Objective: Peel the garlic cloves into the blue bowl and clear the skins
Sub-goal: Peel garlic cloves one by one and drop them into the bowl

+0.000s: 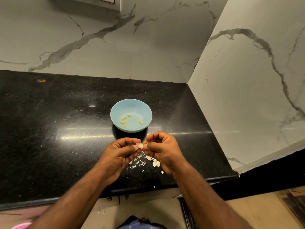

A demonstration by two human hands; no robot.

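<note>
Garlic clove (140, 145) pinched between fingers of left hand (118, 154) and right hand (162, 150), above skins (145, 160) on counter (57, 129), blue bowl (131, 115) just beyond.

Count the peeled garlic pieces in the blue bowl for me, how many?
5, all on the floor of the blue bowl: one toward the back, three clustered at front left, one at front right.
</note>
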